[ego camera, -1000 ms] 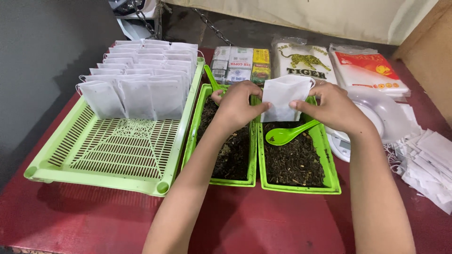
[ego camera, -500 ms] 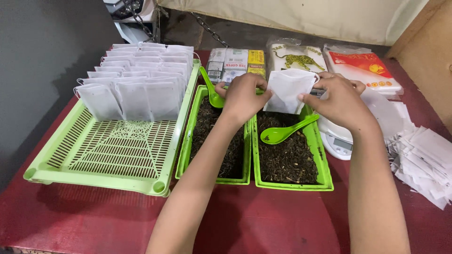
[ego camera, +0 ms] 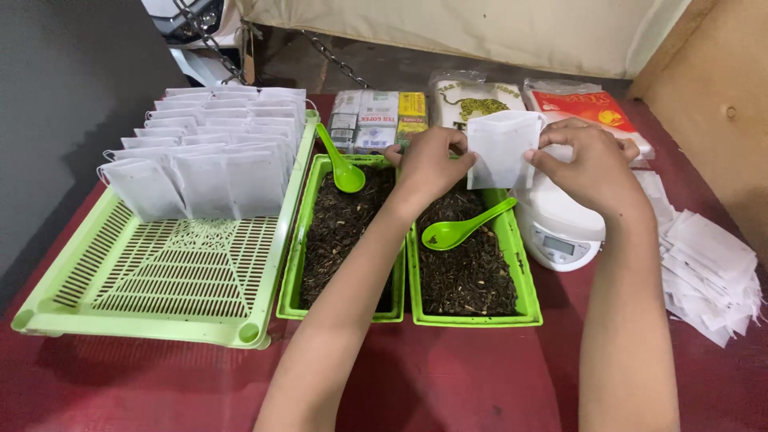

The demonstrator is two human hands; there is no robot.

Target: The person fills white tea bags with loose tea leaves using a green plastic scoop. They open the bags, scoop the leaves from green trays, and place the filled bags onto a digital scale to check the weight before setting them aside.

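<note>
Above the right tray [ego camera: 528, 280] of loose tea, left hand [ego camera: 428, 164] and right hand [ego camera: 588, 164] pinch a white paper bag [ego camera: 502, 148] by its top corners, fingertips narrow, holding it upright.

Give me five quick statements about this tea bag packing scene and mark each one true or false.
1. Both hands hold one white filter bag between them. True: the left hand and right hand pinch its two sides.
2. Each of the two narrow green trays of loose tea has a green spoon in it. True.
3. The large slotted tray is completely full of bags. False: the rows of bags fill only its far end.
4. A white kitchen scale stands left of the tea trays. False: it stands to their right.
5. The loose stack of empty bags lies at the table's right. True.
</note>
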